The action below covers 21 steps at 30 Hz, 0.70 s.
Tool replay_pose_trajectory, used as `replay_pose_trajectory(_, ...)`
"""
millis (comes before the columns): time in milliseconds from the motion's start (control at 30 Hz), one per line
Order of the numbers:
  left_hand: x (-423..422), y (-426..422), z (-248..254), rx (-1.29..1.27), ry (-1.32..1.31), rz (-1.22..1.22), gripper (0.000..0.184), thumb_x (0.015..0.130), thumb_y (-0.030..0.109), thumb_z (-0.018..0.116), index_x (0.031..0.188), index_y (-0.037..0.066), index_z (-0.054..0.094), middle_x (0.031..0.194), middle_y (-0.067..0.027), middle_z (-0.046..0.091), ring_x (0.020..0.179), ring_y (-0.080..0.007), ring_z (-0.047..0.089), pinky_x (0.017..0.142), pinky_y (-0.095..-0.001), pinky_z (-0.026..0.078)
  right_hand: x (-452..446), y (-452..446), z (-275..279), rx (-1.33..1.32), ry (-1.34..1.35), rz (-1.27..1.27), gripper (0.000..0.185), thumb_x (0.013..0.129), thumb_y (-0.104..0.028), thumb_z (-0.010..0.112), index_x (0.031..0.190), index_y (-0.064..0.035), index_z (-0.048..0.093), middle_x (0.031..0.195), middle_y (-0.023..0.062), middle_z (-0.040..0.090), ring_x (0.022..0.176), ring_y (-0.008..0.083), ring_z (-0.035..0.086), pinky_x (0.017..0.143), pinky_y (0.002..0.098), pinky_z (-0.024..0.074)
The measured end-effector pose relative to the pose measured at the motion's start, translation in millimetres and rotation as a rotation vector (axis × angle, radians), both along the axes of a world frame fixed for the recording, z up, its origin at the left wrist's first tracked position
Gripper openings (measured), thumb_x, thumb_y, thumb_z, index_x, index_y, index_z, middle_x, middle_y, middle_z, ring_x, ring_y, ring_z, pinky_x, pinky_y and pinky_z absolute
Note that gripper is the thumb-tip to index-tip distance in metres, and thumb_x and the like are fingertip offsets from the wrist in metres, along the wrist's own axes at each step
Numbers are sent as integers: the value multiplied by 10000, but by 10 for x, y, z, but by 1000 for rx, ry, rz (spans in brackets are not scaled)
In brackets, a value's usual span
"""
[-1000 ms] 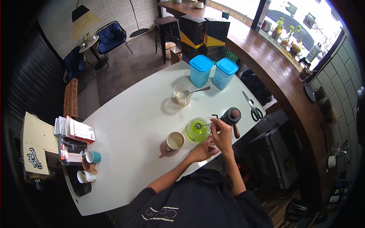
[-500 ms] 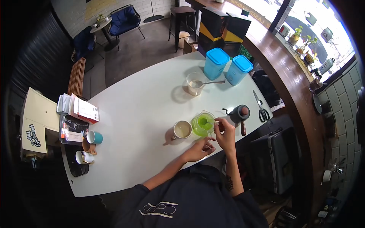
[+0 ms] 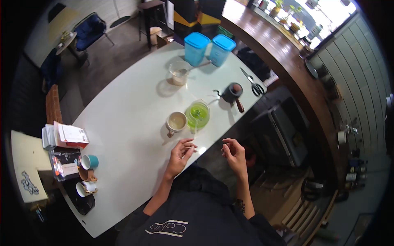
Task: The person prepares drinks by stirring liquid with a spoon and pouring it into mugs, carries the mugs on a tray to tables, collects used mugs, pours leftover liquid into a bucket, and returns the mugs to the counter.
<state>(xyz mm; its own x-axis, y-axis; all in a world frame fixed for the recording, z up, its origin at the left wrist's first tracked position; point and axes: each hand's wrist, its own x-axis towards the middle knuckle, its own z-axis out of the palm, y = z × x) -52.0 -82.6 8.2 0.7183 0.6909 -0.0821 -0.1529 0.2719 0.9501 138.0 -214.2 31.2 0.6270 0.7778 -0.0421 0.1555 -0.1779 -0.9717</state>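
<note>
A clear glass jug [image 3: 201, 122] of bright green liquid stands on the white table, with what looks like a spoon handle leaning in it. To its left is a mug [image 3: 172, 128] of pale liquid, its handle toward me. My left hand [image 3: 179, 156] hovers at the table edge just below the mug and jug, fingers loosely curled and apart, holding nothing. Off the edge to the right, my right hand [image 3: 235, 156] is in the air with thumb and fingers apart, and nothing is in it.
Behind the jug are a clear cup [image 3: 179, 76] with a spoon, two blue-lidded containers [image 3: 195, 51], a dark long-handled pot [image 3: 232, 93] and scissors [image 3: 254, 85]. At left stand several cups [image 3: 90, 161] and papers [image 3: 72, 134]. A wooden counter [image 3: 287, 74] runs along the right.
My right hand has let go of the spoon in the jug and drawn back to the right. My left hand has moved away from the jug. The view has turned, shifting the table leftward.
</note>
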Motion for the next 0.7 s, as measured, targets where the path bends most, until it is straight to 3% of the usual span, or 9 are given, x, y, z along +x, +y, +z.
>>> replay_pose_trajectory(200, 164, -222, -23, -63, 34, -208, 256, 981, 127, 529, 1202, -2, 540, 1026, -112, 633, 906, -163, 624, 859, -316, 506, -315, -917, -17, -113, 87, -260, 172, 921, -82, 602, 1078, -17, 628, 775, 38, 649, 676, 80, 611, 606, 235, 503)
replay_pose_trajectory(233, 261, -307, -26, -86, 42, -276, 247, 987, 106, 524, 1200, -18, 532, 1028, -98, 642, 920, -141, 617, 851, -274, 495, -370, -1095, -12, -109, 63, -322, 170, 918, -91, 605, 1067, -11, 625, 770, 38, 649, 665, 81, 610, 612, 237, 502)
replay_pose_trajectory(433, 982, -1044, 125, 8, -47, -735, 245, 993, 119, 516, 1200, -12, 534, 1036, -95, 638, 919, -142, 615, 843, -281, 494, -792, -2322, 165, -87, 55, -779, 156, 911, -105, 617, 1025, 0, 631, 767, 33, 646, 652, 80, 614, 608, 238, 497)
replay_pose_trajectory(567, 1194, -1394, 136, -8, 2, -904, 245, 983, 116, 539, 1195, -9, 540, 1034, -89, 637, 917, -141, 612, 831, -281, 491, -1231, -2940, 238, 163, 235, -1069, 151, 916, -1, 534, 1041, -5, 620, 831, 58, 637, 707, 87, 614, 642, 227, 501)
replay_pose_trajectory(700, 1374, -1735, 64, 56, 100, -1012, 270, 990, 177, 548, 1201, 9, 548, 1007, -71, 647, 900, -123, 610, 805, -259, 484, -1538, -3404, -13, 175, 215, -1207, 188, 872, 55, 483, 1001, -10, 603, 873, 64, 630, 717, 96, 609, 659, 236, 498)
